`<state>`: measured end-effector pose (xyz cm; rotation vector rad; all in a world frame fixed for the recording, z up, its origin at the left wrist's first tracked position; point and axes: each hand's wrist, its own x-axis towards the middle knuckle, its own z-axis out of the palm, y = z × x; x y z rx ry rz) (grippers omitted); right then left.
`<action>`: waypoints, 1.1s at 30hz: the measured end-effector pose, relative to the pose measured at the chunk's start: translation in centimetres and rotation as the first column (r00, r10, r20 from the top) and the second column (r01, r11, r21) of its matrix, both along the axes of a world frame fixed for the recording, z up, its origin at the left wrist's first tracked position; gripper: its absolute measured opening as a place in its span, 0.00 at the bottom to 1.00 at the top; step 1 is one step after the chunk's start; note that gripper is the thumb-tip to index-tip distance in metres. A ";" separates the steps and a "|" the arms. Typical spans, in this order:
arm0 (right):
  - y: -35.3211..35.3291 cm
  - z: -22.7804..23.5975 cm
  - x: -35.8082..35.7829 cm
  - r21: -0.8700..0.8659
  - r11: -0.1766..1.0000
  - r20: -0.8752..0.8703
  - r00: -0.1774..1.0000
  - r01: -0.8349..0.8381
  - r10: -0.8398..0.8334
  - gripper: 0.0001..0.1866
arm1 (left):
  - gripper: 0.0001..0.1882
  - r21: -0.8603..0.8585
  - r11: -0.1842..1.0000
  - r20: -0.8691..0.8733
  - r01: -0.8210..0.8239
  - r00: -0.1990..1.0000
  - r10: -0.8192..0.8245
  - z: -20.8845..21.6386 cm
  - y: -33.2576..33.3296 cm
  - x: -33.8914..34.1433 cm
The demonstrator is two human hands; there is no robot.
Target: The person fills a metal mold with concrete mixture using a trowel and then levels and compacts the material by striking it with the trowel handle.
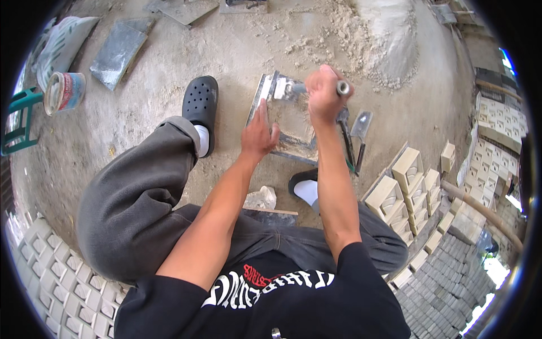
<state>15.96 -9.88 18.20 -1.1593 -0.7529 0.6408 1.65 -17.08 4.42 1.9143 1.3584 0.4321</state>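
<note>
My right hand is closed around the handle of a hammer-like tool. The handle's hollow round end sticks out beside my thumb, and the pale, dusty head lies over the far part of a metal mould. Sandy mix fills the mould, which rests on the ground between my feet. My left hand lies on the mould's left side with its fingers stretched along the edge. Just right of the mould are a small trowel and a dark bar-shaped tool, partly hidden by my right forearm.
Pale powder is heaped at the far right. Cast blocks stand near my right knee, and patterned blocks lie lower left. A bucket, green stool, sack and metal plate are at the left.
</note>
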 end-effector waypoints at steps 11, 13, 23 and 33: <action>0.5 0.7 -0.5 -0.052 0.998 0.017 0.999 0.028 -0.027 0.20 | 0.41 -0.048 0.999 -0.003 -0.007 1.000 0.007 0.6 0.6 0.1; -0.2 1.0 -0.4 -0.011 1.000 0.066 0.998 0.018 -0.018 0.20 | 0.41 -0.057 0.998 0.015 -0.005 1.000 0.006 0.8 0.5 0.3; -1.5 2.6 2.3 0.043 0.998 -0.024 0.999 0.049 -0.048 0.22 | 0.41 0.001 1.000 0.096 -0.025 0.995 0.025 0.1 0.0 0.1; -2.6 4.1 3.8 0.039 0.982 -0.071 0.981 0.183 -0.180 0.21 | 0.41 -0.018 0.999 0.065 -0.040 0.997 0.041 0.5 0.2 0.4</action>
